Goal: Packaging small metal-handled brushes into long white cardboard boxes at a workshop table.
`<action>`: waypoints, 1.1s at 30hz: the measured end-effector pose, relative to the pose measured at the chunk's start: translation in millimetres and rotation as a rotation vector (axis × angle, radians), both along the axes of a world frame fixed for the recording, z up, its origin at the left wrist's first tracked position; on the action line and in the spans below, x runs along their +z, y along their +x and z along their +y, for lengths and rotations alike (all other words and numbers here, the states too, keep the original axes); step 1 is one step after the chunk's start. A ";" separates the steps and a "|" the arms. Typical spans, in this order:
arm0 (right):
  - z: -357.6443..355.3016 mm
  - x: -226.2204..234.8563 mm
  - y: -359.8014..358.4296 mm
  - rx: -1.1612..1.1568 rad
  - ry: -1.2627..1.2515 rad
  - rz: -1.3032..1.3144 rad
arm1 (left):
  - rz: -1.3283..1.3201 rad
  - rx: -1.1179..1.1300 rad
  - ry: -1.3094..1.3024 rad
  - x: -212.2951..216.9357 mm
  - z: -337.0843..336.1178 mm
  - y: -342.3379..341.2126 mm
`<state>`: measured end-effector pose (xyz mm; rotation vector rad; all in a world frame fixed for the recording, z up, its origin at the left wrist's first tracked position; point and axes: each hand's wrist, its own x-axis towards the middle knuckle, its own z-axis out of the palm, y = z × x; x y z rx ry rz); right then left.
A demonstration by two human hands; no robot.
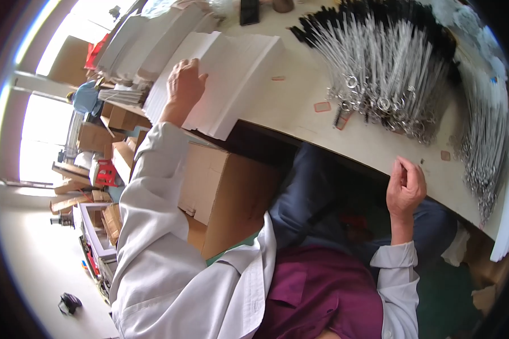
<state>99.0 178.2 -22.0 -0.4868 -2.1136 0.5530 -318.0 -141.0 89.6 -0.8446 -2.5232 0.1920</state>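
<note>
At the far left, we see bright windows (42, 138) and, below them, a jumble of cardboard boxes (93, 138) with a red plastic stool (104, 172) among them. The wearer's left arm, in a pale sleeve (158, 192), reaches up to a pale worktable (297, 104). There the left hand (185, 87) lies on a white stack (246, 62), its thumb held apart from the fingers. The stack sits on the table's left part (we cannot tell whether it is paper or plastic), its near end at the front edge. Below that edge stands a brown carton (246, 186). Beyond the stack, near the far side, lies a dark flat object (249, 12). Toward the middle, we find a small orange-edged tag (322, 107) just beside a large heap of clear cords (373, 62), with black upper ends and metal rings at the near ends. Nearer to us, the right hand (407, 186) is at the front edge, fingers curled in toward the thumb; we cannot tell whether they pinch anything. At the far right, a second bundle of clear strands (485, 135) trails toward the table's edge.
</note>
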 end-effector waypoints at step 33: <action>249.9 49.7 359.1 -1.111 0.294 -0.841 | -0.368 -0.362 0.656 -122.9 138.4 141.2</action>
